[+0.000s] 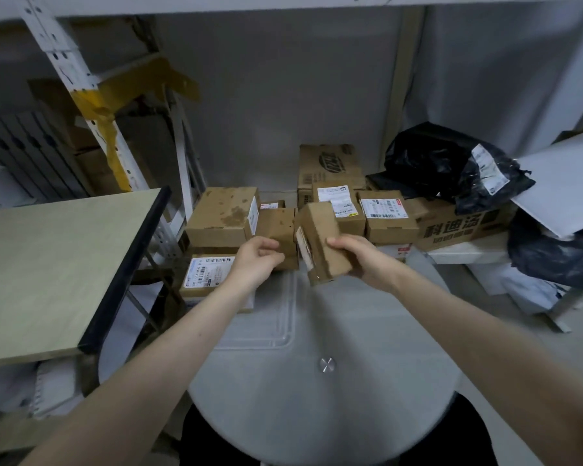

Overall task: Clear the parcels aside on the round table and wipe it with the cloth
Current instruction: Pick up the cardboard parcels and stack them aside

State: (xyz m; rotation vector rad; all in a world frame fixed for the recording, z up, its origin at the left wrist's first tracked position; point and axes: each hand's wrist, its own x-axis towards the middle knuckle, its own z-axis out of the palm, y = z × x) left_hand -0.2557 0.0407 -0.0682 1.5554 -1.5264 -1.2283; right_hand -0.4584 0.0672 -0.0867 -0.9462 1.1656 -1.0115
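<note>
A round glass table (317,415) with a metal centre stud fills the lower middle. My right hand (357,255) grips a small cardboard parcel (320,240), tilted and lifted above the table's far edge. My left hand (258,258) is closed on the near side of another small brown box (276,227), which rests among the stacked parcels. Behind them stand more cardboard parcels: a stained one (221,215) at the left and two labelled ones (387,215) at the right. No cloth is in view.
A pale wooden tabletop (48,274) with a black edge lies at the left. A white shelf frame (81,82) with yellow tape rises behind it. Black plastic bags (451,163) and a printed carton (458,227) sit at the right, beside a white board (566,186).
</note>
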